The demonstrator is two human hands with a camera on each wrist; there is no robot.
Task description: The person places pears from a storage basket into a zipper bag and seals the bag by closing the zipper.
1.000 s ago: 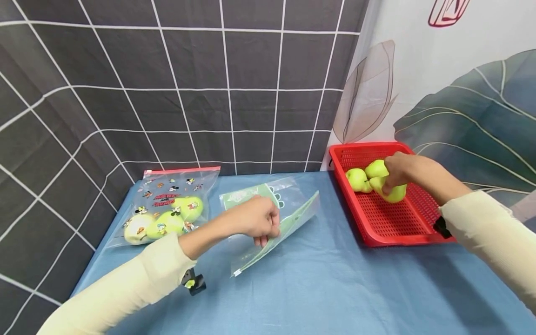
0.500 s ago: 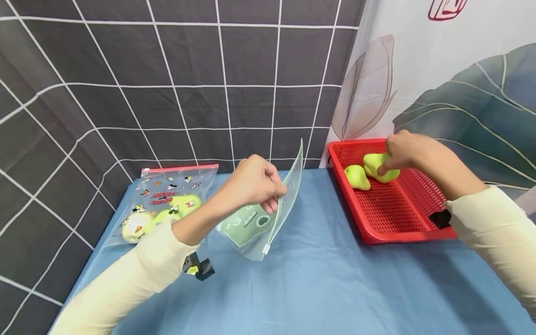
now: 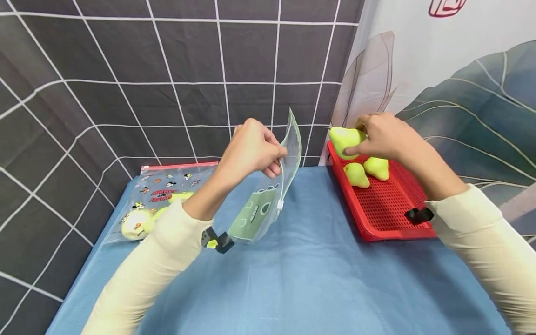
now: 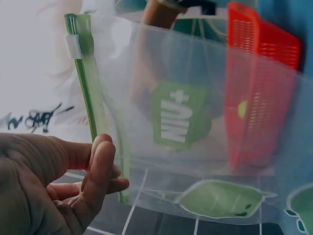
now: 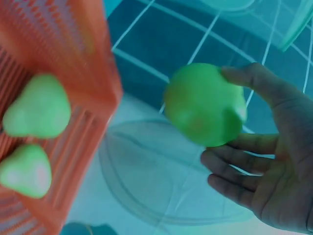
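My left hand (image 3: pixel 255 151) pinches the green-edged rim of a clear zip bag (image 3: pixel 261 209) and holds it up off the table. The bag's mouth gapes a little, and its white slider (image 4: pixel 73 46) sits at one end of the green zip strip. Above the basket's left wall, my right hand (image 3: pixel 387 135) grips a yellow-green pear (image 3: pixel 345 142) between thumb and fingers. Two more pears, a nearer pear (image 3: pixel 357 175) and a farther pear (image 3: pixel 377 168), lie in the red basket (image 3: pixel 368 228) below that hand.
A clear zip bag with a red top strip (image 3: pixel 180 166) and cartoon prints lies at the left, several round fruits inside, partly behind my left sleeve. Blue cloth (image 3: pixel 310 279) covers the table. A dark gridded curtain (image 3: pixel 251 56) hangs behind.
My right hand has lifted a pear out of the basket and moved left with it. My left hand has raised the green-edged bag from the table, turning it more upright.
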